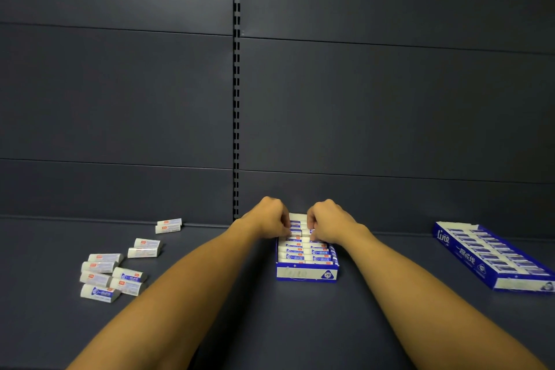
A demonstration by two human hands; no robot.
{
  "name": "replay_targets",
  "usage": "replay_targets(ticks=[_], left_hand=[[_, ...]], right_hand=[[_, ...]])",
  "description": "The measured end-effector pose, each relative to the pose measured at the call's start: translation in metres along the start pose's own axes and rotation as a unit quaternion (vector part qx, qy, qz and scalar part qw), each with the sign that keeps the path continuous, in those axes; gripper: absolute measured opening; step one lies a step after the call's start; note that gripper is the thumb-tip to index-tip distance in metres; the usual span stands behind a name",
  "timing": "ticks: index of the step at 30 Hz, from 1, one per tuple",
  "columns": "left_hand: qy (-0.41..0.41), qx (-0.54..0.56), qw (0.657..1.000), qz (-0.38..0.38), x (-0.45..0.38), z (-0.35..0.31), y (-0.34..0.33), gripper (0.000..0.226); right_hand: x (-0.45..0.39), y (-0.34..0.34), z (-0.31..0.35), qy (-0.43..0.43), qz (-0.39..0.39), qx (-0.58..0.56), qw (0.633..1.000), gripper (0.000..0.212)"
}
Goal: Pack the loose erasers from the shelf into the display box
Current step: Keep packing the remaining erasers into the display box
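Note:
A blue and white display box (pixel 306 274) stands on the dark shelf in front of me, with rows of white erasers in blue sleeves inside it. My left hand (pixel 268 218) and my right hand (pixel 328 222) are both over the far half of the box, fingers curled down onto the erasers (pixel 295 225) there. Whether either hand grips an eraser or only presses on it is hidden by the fingers. Several loose erasers (pixel 111 276) lie scattered on the shelf to the left, with two more (pixel 168 225) further back by the wall.
A second, longer blue display box (pixel 486 255) full of erasers lies at the right, angled toward the front. The dark shelf back panel (pixel 120 99) rises right behind the boxes, with a slotted upright (pixel 236 84) in the middle.

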State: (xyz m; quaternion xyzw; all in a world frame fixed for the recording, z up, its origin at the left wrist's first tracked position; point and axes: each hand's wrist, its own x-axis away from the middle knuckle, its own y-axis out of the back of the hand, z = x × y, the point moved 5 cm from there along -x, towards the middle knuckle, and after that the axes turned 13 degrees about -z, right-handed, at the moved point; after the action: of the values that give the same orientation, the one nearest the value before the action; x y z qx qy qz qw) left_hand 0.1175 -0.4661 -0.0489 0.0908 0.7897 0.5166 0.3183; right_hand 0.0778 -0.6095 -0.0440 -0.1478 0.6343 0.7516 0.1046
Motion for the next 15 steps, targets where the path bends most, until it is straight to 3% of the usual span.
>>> replay_targets(ticks=[5, 10, 15], left_hand=[[0.005, -0.001, 1.0, -0.003, 0.0006, 0.0015, -0.0027, 0.02], [0.006, 0.006, 1.0, -0.007, -0.0004, 0.0059, -0.0048, 0.019], [0.003, 0.007, 1.0, -0.008, -0.0021, 0.0074, -0.0077, 0.019]], right_hand=[[0.0009, -0.0056, 0.002, -0.026, -0.009, -0.009, 1.0, 0.025], [-0.0009, -0.0029, -0.0053, -0.04, 0.0, -0.04, 0.998, 0.01], [0.001, -0.0021, -0.0065, -0.045, -0.011, -0.038, 0.998, 0.01]])
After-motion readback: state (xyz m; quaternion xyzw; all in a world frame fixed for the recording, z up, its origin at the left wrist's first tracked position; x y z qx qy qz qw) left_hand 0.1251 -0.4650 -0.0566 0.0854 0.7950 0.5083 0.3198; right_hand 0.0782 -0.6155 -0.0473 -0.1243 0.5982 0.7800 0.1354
